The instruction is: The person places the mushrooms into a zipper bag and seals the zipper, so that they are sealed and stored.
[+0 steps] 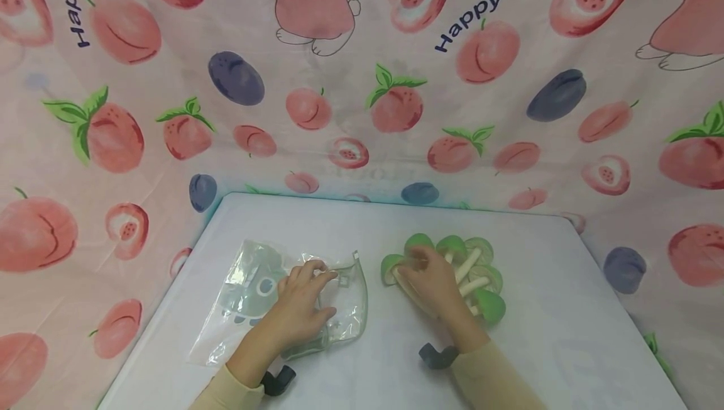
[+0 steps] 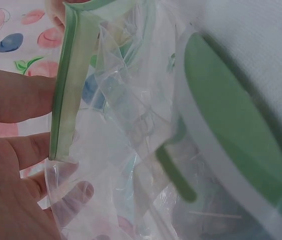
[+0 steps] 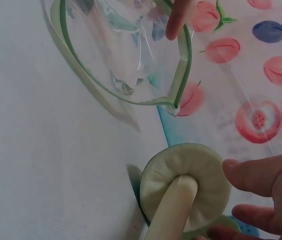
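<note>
A clear plastic bag (image 1: 351, 309) with a green-trimmed mouth and a printed cartoon creature lies on the left of the table. My left hand (image 1: 305, 306) is at its mouth, thumb and fingers spread; in the left wrist view, extended fingers rest against the green strip (image 2: 63, 110). On the right, several toy mushrooms with green caps and pale stems lie bunched together. My right hand (image 1: 432, 281) is over the group, slightly blurred. In the right wrist view, the thumb and fingers lie beside the pale underside of a mushroom (image 3: 186, 190), thumb tip right at its rim.
The white table (image 1: 543, 347) is bordered by a pink fruit-patterned cloth (image 1: 339, 127) at the back and sides. Dark curved pieces, one (image 1: 438, 356) by the right wrist and another (image 1: 278, 380) by the left, show near the sleeves.
</note>
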`<control>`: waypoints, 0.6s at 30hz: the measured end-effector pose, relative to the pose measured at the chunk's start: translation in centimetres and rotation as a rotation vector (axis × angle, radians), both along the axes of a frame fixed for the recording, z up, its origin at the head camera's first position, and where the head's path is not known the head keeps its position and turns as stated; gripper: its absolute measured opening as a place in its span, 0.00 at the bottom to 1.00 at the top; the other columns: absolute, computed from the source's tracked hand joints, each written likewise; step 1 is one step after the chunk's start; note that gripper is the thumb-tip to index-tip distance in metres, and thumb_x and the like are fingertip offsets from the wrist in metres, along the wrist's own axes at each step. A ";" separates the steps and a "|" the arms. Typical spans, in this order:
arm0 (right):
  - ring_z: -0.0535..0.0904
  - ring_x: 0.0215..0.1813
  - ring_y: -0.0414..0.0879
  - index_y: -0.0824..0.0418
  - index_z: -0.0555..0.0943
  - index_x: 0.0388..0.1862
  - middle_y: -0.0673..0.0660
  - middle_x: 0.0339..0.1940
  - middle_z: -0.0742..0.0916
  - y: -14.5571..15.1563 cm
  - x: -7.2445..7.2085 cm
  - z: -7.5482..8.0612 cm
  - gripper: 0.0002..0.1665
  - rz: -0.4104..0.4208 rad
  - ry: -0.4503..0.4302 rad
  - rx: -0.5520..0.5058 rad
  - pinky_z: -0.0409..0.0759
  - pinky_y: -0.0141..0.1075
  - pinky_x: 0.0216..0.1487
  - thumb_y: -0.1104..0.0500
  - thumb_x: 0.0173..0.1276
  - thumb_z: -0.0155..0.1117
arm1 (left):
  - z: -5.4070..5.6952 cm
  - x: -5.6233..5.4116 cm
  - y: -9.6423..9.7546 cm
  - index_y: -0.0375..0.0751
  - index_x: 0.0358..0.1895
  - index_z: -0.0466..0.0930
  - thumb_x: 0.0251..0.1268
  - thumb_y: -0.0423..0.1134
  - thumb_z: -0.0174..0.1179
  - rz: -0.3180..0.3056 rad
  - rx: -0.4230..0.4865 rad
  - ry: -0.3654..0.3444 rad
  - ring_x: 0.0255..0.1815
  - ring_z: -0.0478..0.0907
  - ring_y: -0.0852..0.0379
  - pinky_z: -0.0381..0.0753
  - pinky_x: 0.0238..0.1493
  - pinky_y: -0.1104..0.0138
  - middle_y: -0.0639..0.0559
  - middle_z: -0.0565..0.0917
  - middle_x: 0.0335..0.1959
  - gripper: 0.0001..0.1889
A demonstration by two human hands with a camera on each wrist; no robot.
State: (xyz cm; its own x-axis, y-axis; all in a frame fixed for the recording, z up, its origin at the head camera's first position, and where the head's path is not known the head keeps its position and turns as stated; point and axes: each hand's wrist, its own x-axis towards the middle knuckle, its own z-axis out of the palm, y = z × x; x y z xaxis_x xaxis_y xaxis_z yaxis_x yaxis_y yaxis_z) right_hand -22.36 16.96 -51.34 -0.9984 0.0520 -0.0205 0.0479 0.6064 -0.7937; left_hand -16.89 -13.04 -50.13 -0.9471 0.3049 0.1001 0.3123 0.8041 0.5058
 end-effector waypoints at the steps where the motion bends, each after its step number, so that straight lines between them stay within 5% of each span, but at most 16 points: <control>1: 0.84 0.69 0.61 0.55 0.79 0.72 0.61 0.70 0.85 0.0 -0.1 0.0 0.35 0.004 -0.001 0.000 0.83 0.56 0.69 0.49 0.69 0.76 | 0.0 0.0 0.0 0.52 0.72 0.79 0.61 0.44 0.77 0.001 -0.001 0.001 0.74 0.66 0.44 0.66 0.68 0.41 0.50 0.71 0.74 0.33; 18: 0.85 0.65 0.54 0.55 0.78 0.74 0.54 0.67 0.87 -1.1 -0.2 0.6 0.37 0.033 -0.029 0.015 0.85 0.53 0.64 0.45 0.69 0.73 | 0.2 0.2 0.0 0.50 0.71 0.80 0.61 0.42 0.77 0.002 0.001 0.014 0.73 0.67 0.42 0.66 0.67 0.39 0.48 0.72 0.74 0.33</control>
State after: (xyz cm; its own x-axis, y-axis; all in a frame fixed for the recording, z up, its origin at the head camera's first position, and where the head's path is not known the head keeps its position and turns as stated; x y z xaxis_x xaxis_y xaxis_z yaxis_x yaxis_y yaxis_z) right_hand -22.59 15.88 -50.70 -0.9986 0.0191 -0.0488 0.0501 0.6198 -0.7831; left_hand -16.68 -13.06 -49.91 -0.9462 0.3027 0.1141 0.3178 0.8043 0.5020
